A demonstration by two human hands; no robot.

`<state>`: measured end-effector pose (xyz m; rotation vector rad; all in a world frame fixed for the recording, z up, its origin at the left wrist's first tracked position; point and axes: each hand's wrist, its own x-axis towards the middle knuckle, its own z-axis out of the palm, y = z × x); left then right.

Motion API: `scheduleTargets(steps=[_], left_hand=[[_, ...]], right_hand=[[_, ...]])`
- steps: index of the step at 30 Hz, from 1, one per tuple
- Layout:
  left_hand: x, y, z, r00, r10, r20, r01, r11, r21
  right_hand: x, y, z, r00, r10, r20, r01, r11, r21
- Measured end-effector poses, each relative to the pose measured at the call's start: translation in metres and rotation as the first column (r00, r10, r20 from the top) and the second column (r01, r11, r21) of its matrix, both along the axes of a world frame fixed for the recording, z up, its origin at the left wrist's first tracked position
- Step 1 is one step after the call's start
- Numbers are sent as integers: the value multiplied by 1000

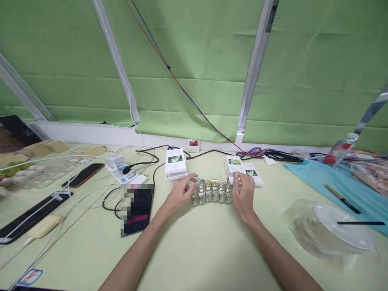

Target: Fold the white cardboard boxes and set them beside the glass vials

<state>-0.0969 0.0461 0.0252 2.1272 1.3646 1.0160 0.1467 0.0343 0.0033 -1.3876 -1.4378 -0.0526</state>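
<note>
Several small glass perfume bottles (215,191) stand upright in a tight row on the table, some with gold-coloured tops. At the row's left end is my left hand (181,192), its fingers curved round the end bottle, which they partly hide. My right hand (243,193) bends its fingers against the bottle at the right end. The row lies between both hands. Behind my left hand is a stack of white boxes (175,162) with a flower picture. More white boxes (242,169) lie just behind my right hand.
On the left lie a phone (140,212), a power strip (125,173), a power bank (45,226) and tangled cables. A plastic-wrapped round tub (330,232), a knife (342,199) on blue sheeting (315,173) and a bottle (342,149) are at right.
</note>
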Motion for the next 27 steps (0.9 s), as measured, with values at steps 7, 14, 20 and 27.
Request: scheduleTargets(steps=[7, 14, 20, 27], left_hand=[[-6, 3, 6, 994, 79, -70, -70, 990, 121], [-7, 8, -1, 964, 151, -219, -139, 988, 71], [-10, 9, 0, 924, 107, -368, -149, 985, -88], [-15, 12, -9, 860, 75, -506, -175, 972, -154]], right_hand=[[-22, 33, 41, 934, 356, 39, -330, 897, -294], [-48, 81, 45, 768, 630, 113, -450, 657, -606], [-63, 109, 42, 673, 723, 157, -412, 542, -733], [-80, 119, 44, 538, 817, 206, -420, 472, -775]])
